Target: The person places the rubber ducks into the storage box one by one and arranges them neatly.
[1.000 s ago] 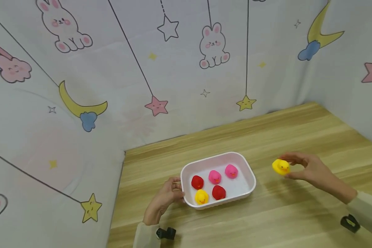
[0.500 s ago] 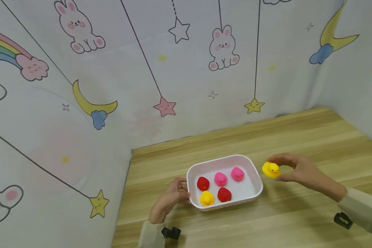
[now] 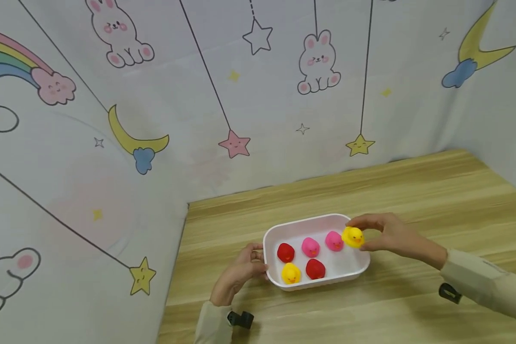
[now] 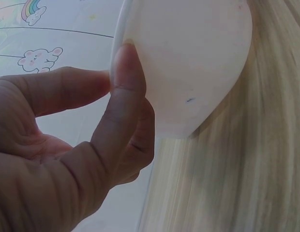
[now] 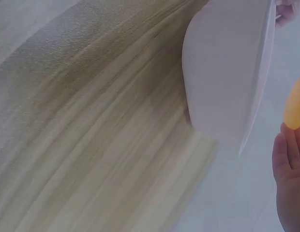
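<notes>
My right hand [image 3: 389,236] pinches a yellow rubber duck [image 3: 353,237] between thumb and fingers, over the right end of a white basin [image 3: 350,275]. In the right wrist view part of that duck [image 5: 296,104] shows at the right edge. At the basin's left end my left hand [image 3: 242,271] grips the rim, its thumb and forefinger pinching the wall in the left wrist view [image 4: 116,96]. Inside lie two pink ducks [image 3: 311,247], two red ducks [image 3: 316,269] and another yellow duck [image 3: 291,273].
The basin stands on a wood-grain table [image 3: 395,301]. Behind and to the left hangs a white cloth [image 3: 266,110] printed with rabbits, moons and stars. A black strap piece [image 3: 449,293] hangs under the right sleeve, and another black mount [image 3: 241,319] is at the left wrist.
My right hand has carried the yellow duck leftward, from beside the basin to above its right end. The left hand keeps its hold on the rim. The head view has shifted slightly.
</notes>
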{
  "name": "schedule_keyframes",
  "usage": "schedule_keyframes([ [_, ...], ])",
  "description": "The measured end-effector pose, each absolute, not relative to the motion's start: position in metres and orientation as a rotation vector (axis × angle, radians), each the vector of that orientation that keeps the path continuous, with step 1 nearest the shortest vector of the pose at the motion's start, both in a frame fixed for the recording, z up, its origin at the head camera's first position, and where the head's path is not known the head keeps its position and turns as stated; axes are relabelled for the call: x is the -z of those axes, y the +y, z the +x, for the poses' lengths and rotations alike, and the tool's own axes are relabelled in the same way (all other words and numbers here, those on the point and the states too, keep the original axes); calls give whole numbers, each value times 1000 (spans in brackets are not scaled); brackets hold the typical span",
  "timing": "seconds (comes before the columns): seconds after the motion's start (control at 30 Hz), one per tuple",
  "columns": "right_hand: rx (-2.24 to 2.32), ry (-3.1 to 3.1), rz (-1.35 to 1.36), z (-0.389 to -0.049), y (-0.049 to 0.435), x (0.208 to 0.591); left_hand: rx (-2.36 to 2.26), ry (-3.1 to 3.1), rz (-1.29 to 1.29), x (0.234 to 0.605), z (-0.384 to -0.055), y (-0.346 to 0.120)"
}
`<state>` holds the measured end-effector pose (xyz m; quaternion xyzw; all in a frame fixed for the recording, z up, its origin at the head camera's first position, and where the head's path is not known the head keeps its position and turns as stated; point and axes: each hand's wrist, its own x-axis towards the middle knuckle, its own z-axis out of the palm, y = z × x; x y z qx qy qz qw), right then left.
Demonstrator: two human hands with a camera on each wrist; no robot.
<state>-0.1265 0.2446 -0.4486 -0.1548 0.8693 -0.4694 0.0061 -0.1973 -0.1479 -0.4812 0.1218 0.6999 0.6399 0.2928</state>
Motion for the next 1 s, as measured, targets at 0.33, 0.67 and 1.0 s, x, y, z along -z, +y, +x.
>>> schedule_keyframes([
  [0.33,1244,2683,-681,-148,226,453,-1697,1890,333,474,-200,-149],
  [0.67,930,2750,-851,-154,213,459,-1695,1890,322,476,-201,-148],
  [1.0,623,2825,-1096,-155,205,478,-1726,1839,334,482,-197,-146],
])
